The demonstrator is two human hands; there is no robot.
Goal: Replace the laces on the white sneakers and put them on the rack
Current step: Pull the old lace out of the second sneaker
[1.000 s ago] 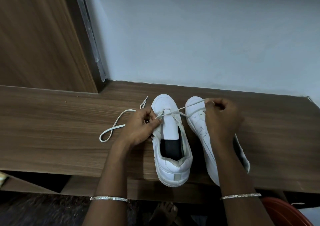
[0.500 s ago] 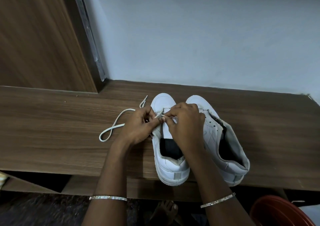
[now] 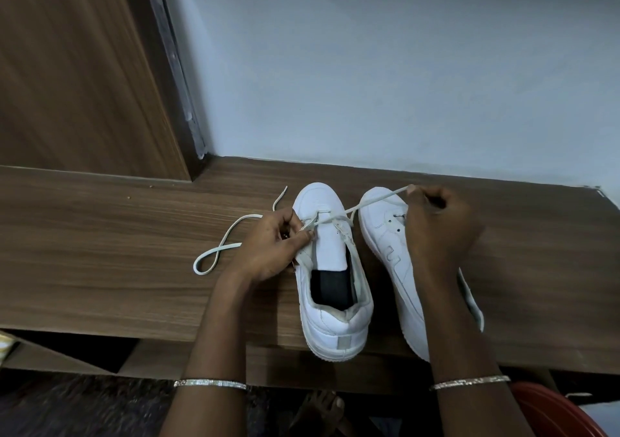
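Two white sneakers stand side by side on the wooden shelf (image 3: 100, 269), toes toward the wall. On the left sneaker (image 3: 330, 269) my left hand (image 3: 275, 245) pinches the eyelet edge and lace by the tongue. My right hand (image 3: 439, 232) is closed on one end of the white lace (image 3: 372, 202), drawn taut up and to the right across the right sneaker (image 3: 391, 245). The lace's other end loops loose on the shelf, left of my left hand. My right forearm hides much of the right sneaker.
A pale wall rises behind the shelf, with a wooden panel (image 3: 67, 67) at the left. Below the shelf's front edge I see a dark lower level, a bare foot (image 3: 318, 409) and a red tub (image 3: 553, 413) at the bottom right.
My right hand moved from the left sneaker's eyelets out to the right, pulling the lace taut through them. My left hand has stayed in place.
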